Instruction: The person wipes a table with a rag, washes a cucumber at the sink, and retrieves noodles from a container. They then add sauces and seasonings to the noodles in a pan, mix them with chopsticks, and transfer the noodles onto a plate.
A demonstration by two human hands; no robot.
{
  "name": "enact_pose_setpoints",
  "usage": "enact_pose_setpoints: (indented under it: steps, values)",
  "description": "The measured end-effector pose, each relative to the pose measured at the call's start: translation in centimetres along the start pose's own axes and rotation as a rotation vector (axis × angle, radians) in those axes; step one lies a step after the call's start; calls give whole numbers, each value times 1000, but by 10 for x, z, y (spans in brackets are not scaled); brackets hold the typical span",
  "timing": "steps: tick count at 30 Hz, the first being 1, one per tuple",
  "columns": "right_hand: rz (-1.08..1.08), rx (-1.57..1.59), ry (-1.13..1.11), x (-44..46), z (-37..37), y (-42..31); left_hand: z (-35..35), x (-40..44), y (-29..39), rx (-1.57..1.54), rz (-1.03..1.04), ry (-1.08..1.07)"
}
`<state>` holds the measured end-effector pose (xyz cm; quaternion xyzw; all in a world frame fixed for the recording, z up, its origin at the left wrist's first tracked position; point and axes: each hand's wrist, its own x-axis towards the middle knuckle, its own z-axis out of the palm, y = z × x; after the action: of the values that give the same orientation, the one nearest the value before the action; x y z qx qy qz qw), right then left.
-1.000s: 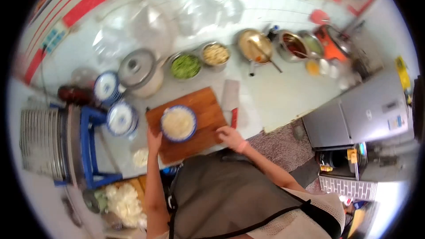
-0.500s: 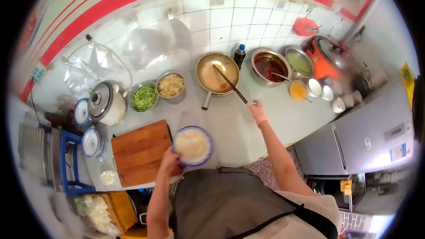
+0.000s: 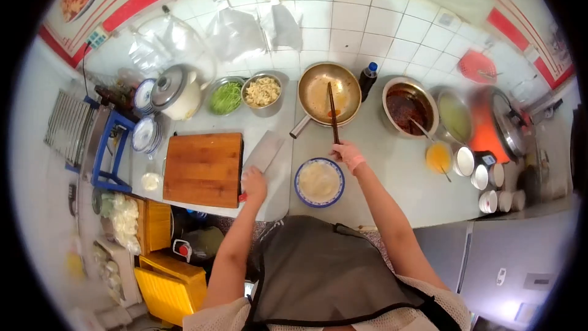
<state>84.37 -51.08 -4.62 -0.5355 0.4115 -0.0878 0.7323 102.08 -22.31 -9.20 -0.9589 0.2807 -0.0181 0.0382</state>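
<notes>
My right hand (image 3: 348,154) is closed round a pair of dark chopsticks (image 3: 334,116), whose tips rest inside the frying pan (image 3: 309,89). A small orange patch shows on the pan's oily inside. On the counter below sits a blue-rimmed plate (image 3: 319,182) bearing a flat, pale, round food, with neither hand touching it. My left hand (image 3: 253,185) is wrapped over the handle of a cleaver (image 3: 264,150); a red handle end peeks out beneath the fingers. The broad blade lies flat on the counter, just right of the wooden cutting board (image 3: 203,170).
Along the wall stand a lidded pot (image 3: 174,93), shredded greens (image 3: 226,98), a pot of chopped pale food (image 3: 262,91), a dark bottle (image 3: 368,79) and a dark red sauce pot (image 3: 409,107). White bowls (image 3: 463,161) stand right; stacked plates (image 3: 146,135) stand left.
My left hand has let go of the plate, which now sits on the counter, and has moved onto the cleaver's handle. My right hand keeps the chopsticks in the pan. The view has shifted.
</notes>
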Motion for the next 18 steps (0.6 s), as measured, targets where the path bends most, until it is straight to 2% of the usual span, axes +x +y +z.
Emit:
enact_pose_setpoints:
  steps: [4, 6, 7, 9, 10, 11, 12, 14, 16, 17, 18]
  values:
    - [-21, -101, -108, 7, 10, -8, 27, 1, -8, 10, 3, -81]
    - [-35, -88, -105, 8, 16, -12, 31, 9, 3, -185, -179, -147]
    - [-255, -336, -161, 15, 16, -8, 21, 10, 4, -235, -185, -199]
    - [-470, -586, -204, 23, 20, -7, 8, 13, 8, -143, -147, -147]
    - [-290, -468, -165, 28, 24, -9, -2, 18, 12, -45, -114, -92]
    - [-112, -343, -124, 33, 25, -11, -29, 30, 25, -141, -122, -130]
    - [-113, -332, -107, 37, 24, -13, -43, 49, 39, -139, -103, -128]
    - [-105, -389, -156, 44, 18, -8, -61, 83, 69, -620, 114, 123]
    - [-112, -386, -144, 55, 17, 3, -60, 118, 109, -713, 247, 93]
    - [-104, -405, -166, 50, 17, -7, -63, 120, 124, -719, 247, 93]
    - [-101, -423, -189, 47, 15, -19, -68, 123, 138, -634, 284, -145]
